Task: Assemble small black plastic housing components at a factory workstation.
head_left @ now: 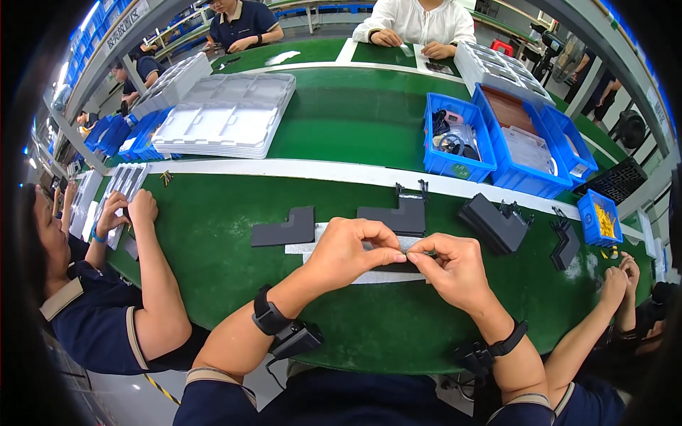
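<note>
Over a pale sheet on the green table, my left hand and my right hand meet with thumbs and fingertips pinched together. Whatever sits between the fingertips is too small to make out. A dark flat piece lies on the sheet just below them, partly covered by my hands. Left of my hands rests a black L-shaped piece. Beyond them is another black L-shaped piece with thin black prongs at its far edge. To the right stands a stack of black L-shaped pieces.
Farther right are more black angled pieces and a blue bin of small yellow parts. Blue bins and stacked white trays stand beyond a white strip. Co-workers' hands work at left, right and across the table.
</note>
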Action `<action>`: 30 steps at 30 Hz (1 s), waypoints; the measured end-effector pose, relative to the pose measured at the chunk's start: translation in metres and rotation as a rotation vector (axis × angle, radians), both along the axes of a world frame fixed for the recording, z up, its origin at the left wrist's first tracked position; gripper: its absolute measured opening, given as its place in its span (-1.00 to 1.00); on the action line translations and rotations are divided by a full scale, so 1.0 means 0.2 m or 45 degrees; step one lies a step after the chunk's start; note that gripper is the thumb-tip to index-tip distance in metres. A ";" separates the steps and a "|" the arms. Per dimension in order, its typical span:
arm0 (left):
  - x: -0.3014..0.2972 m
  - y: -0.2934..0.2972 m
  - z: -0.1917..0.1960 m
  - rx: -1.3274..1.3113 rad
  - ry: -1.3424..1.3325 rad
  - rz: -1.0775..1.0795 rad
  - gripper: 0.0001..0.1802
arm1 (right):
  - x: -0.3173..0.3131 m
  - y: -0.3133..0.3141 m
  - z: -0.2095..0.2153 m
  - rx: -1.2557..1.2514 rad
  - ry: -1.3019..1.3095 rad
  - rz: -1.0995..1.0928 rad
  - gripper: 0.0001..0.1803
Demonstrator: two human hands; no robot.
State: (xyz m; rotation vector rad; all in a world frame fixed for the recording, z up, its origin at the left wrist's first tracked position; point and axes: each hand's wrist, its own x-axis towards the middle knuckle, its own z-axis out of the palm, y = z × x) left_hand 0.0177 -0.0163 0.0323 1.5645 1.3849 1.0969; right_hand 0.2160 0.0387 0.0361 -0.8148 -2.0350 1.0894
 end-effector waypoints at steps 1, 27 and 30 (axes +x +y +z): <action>0.01 0.00 -0.01 -0.003 -0.001 0.000 -0.84 | 0.00 0.00 -0.01 -0.003 -0.001 0.000 -0.95; 0.09 -0.02 -0.06 0.200 0.234 0.185 -0.80 | -0.03 -0.03 0.00 0.056 -0.054 -0.222 -0.93; 0.08 -0.02 -0.06 0.234 0.247 0.172 -0.81 | -0.03 -0.03 0.01 0.055 -0.069 -0.218 -0.94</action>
